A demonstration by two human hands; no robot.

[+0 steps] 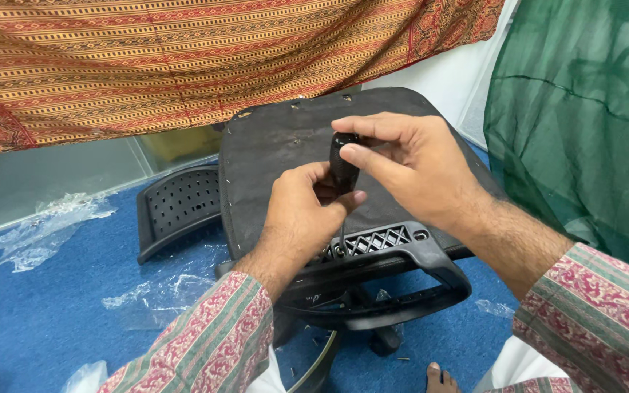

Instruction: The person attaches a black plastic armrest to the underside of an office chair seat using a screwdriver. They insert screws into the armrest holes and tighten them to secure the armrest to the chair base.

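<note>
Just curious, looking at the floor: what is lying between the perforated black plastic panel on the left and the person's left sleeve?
In the head view, crumpled clear plastic wrap lies on the blue carpet between the perforated black panel and the left sleeve.

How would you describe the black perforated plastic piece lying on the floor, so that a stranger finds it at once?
Start from the blue floor and the upturned chair seat that both hands work on. Just left of that seat lies the perforated plastic panel, curved and black. Unlike the crumpled clear plastic wrap nearby, it is rigid and covered in rows of small holes.
</note>
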